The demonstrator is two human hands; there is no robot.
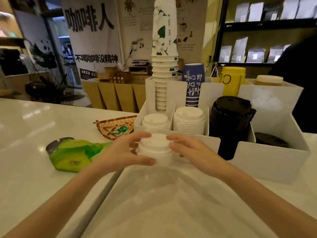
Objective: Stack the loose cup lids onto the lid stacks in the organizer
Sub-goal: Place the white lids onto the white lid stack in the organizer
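Dim, warm indoor light — soft glare patches shine on the white table (pixel 30 121) at left. Wide-angle lens bends the shelves (pixel 267 23) and edges outward. Background is soft and noisy; the dark figure (pixel 301 79) at right blurs.

bare forearms, hands (pixel 155 151) ungloved, no sleeves

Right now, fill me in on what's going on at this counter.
A person is gathering white cup lids between both bare hands, left hand and right hand, just in front of the white organizer. Each grip presses one side of the short pile. Behind it, two white lid stacks already sit in the organizer's front compartments, with a black lid stack to their right. The pile in hand has not yet gone onto either stack.
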